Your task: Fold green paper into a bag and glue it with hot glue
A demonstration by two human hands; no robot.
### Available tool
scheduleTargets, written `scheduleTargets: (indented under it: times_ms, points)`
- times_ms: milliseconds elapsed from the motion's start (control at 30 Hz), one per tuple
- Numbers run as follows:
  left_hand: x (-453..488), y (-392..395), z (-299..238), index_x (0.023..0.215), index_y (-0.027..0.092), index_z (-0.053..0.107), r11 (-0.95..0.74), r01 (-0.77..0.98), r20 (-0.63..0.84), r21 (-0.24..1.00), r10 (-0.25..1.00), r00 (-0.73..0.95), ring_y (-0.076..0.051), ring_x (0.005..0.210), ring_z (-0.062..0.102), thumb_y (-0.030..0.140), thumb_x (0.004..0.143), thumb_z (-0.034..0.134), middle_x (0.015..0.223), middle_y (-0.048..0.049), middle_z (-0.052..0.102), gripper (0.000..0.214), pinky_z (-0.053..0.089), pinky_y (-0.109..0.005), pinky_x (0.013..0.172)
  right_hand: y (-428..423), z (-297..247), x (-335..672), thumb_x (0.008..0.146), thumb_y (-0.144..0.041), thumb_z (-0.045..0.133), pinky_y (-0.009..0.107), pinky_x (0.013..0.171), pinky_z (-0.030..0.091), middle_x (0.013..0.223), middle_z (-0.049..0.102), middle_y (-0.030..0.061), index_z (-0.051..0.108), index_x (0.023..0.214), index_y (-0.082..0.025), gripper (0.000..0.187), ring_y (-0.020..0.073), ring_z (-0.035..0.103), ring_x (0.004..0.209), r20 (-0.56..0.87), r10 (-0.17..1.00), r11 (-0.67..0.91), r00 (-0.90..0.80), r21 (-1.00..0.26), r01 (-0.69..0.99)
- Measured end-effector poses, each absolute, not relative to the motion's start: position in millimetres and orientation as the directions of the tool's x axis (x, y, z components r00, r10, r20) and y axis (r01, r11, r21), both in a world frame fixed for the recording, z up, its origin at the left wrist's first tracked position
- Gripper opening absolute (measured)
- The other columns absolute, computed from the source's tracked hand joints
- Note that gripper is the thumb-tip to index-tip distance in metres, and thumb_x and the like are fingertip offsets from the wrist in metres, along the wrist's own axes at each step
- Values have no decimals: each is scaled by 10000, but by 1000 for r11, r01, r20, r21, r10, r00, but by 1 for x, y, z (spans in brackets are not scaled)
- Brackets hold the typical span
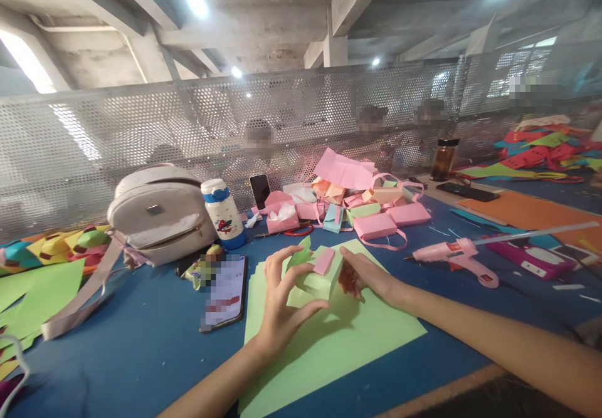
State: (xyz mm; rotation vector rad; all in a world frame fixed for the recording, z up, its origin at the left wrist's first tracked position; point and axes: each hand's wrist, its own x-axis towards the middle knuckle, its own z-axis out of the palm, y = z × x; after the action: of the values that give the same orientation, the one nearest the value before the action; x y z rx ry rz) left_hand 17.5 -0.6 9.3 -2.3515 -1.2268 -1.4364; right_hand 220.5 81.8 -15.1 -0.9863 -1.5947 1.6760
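A small light-green folded paper box with a pink paper strip on its upper side is tilted above the stacked green sheets. At its right end, my right hand is closed on it, thumb at the top edge and the other fingers partly hidden behind. My left hand curves around the left side with its fingers spread. The left index fingertip is by the pink strip, and the thumb lies apart below the box. A green flap sticks up behind the left fingers.
A phone, white bottle and backpack stand or lie left. Behind the sheets are piled pink paper bags. A pink glue gun lies right, near a purple device. A perforated metal screen closes off the back.
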Motion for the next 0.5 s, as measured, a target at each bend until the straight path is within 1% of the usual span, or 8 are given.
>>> scheduleTargets:
  times_ms: [133,233,333,433,500]
  points:
    - [19,-2,8,1069,266,603,-668,633,772,392,613,169,-268,1124,496,591,834,641,1309,-114,486,403,500,-225,590,78,-15,220,726,-883,445,214,332,370,499,601,49,636,603,-125,791,112,515,374,-51,828,-6,-558,-997,81]
    - [19,-3,7,1051,263,608,-658,600,754,454,643,135,-269,1107,516,593,830,647,1275,-115,505,400,522,-219,563,75,-16,220,804,-828,426,202,324,367,527,604,40,622,629,-134,743,105,522,382,28,817,96,-576,-992,87]
    - [18,-2,8,1062,269,609,-666,583,755,465,642,132,-269,1099,526,575,829,658,1248,-113,520,388,538,-223,566,75,-18,221,870,-773,396,193,316,355,584,614,36,617,689,-142,693,103,536,404,79,805,163,-588,-983,90]
    - [18,-2,8,1094,285,611,-682,583,762,442,628,158,-266,1089,531,520,826,693,1244,-106,523,366,520,-217,555,74,-18,221,885,-751,403,194,318,351,593,604,27,591,706,-157,648,108,542,417,83,806,168,-586,-981,93]
    - [18,-1,8,1105,293,616,-690,592,760,418,622,187,-260,1082,529,465,836,710,1235,-100,524,333,494,-213,543,73,-15,222,885,-734,435,193,345,376,574,580,4,563,749,-176,589,118,555,443,89,810,166,-579,-983,81]
